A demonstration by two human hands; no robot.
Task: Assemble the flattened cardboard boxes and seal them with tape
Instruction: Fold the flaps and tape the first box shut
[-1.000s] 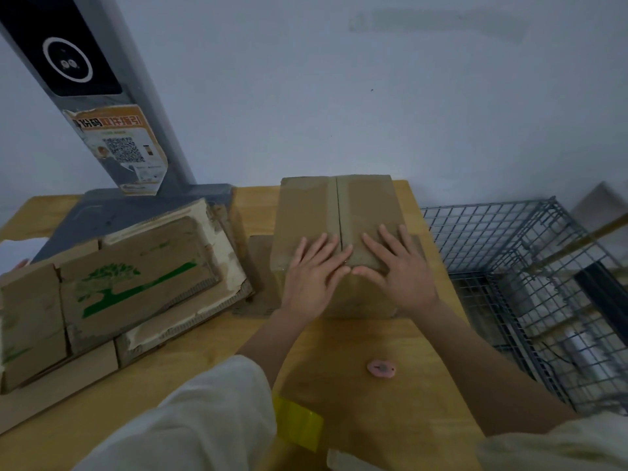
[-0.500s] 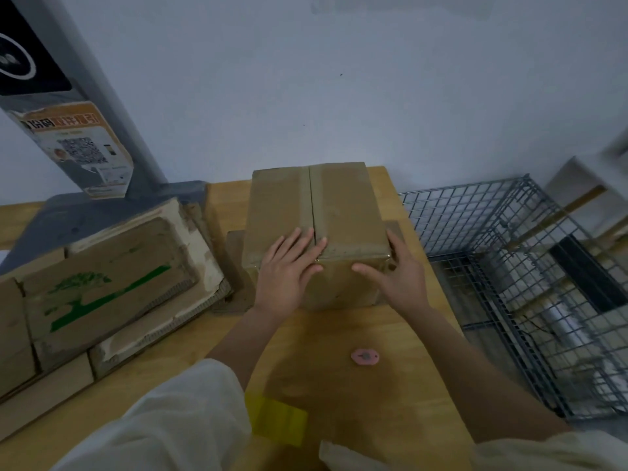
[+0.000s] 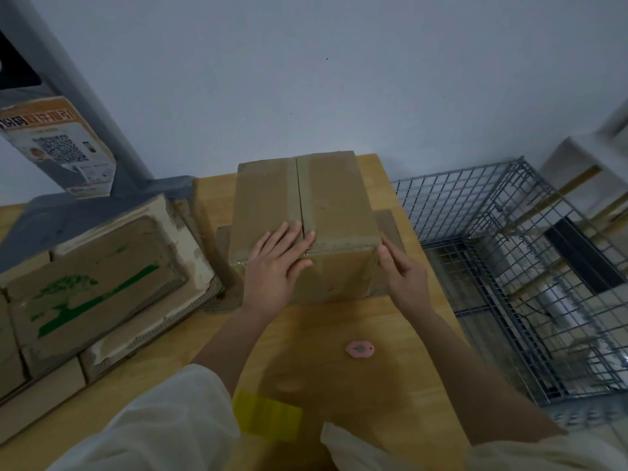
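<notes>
Since the earlier frames the right hand (image 3: pixel 404 277) has left the top of the box (image 3: pixel 326 212) and gone to its near right corner, while the left hand (image 3: pixel 275 266) has stayed on the near edge. The left hand lies flat on the top, fingers straight and spread a little, their tips beside the seam where the two flaps meet; it presses and does not grasp. The right hand touches the right side of the box at the corner with its fingers nearly straight and close together, the thumb toward the front face; it holds nothing. The box stands closed at the far middle of the wooden table (image 3: pixel 390 385), on a flat piece of cardboard that shows at both sides. At the left is a stack of flat boxes (image 3: pixel 98 287), the top one with a green tree print. A small pink thing (image 3: pixel 360 349) lies on the table near the person, and a yellow strip (image 3: pixel 268 414) shows by the white sleeve (image 3: pixel 163 433). A wire cage (image 3: pixel 503 266) stands to the right of the table.
</notes>
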